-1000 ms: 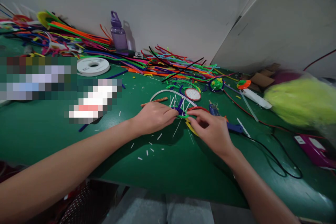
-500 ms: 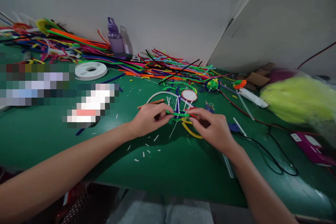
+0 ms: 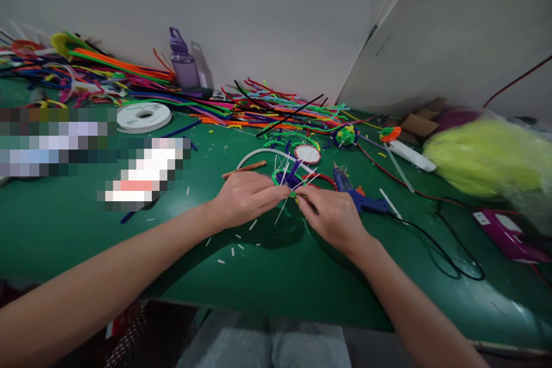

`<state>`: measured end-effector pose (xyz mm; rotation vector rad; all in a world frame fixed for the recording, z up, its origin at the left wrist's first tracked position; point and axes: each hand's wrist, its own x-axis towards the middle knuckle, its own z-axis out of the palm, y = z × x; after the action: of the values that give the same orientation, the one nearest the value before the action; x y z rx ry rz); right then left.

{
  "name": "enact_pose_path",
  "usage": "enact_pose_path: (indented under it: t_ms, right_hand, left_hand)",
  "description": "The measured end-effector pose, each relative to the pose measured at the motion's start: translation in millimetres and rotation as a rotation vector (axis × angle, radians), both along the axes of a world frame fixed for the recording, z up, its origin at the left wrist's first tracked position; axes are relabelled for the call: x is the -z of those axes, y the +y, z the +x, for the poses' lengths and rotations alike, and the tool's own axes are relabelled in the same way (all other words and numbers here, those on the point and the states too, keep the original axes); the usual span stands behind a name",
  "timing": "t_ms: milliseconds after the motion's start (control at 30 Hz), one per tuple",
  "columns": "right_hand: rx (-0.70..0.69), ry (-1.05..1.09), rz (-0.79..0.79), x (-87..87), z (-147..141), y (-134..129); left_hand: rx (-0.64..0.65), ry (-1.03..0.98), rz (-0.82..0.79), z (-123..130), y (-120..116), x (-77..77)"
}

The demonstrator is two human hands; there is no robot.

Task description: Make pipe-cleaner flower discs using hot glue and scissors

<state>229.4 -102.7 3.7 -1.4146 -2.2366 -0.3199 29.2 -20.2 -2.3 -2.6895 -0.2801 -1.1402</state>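
Close together near the middle of the table, my left hand (image 3: pixel 248 195) and my right hand (image 3: pixel 330 207) pinch the near side of a green pipe cleaner (image 3: pixel 276 172). It curves in a ring around a dark blue pipe-cleaner piece (image 3: pixel 285 177). Thin white strips stick out from that piece in several directions, and a blue stem rises from it. The fingertips hide the ring's front part. Just right of my right hand lies a blue hot glue gun (image 3: pixel 366 203). A brown stick (image 3: pixel 245 169) rests behind my left hand.
White scraps (image 3: pixel 233 252) are scattered in front of my hands. Behind lie a white disc with a red rim (image 3: pixel 307 154) and heaps of coloured pipe cleaners (image 3: pixel 276 112). A ribbon spool (image 3: pixel 144 118) and a purple bottle (image 3: pixel 184 66) stand at left. The glue gun's cord (image 3: pixel 426 241) loops at right.
My hands have come closer together. The green pipe cleaner, earlier stretched between them, now curves around the blue piece. More of the glue gun shows beside my right hand.
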Motion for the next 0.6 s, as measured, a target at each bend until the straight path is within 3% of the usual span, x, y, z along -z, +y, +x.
enact_pose_path:
  t_ms: [500, 600]
  right_hand:
    - [-0.038, 0.115, 0.066, -3.0, -5.0, -2.4]
    - [-0.026, 0.039, 0.091, -3.7, -8.7, -2.2]
  left_hand:
    - [-0.045, 0.114, 0.249, -1.1, 1.4, -5.3]
    - [-0.033, 0.157, 0.314, 1.2, -2.4, -7.9]
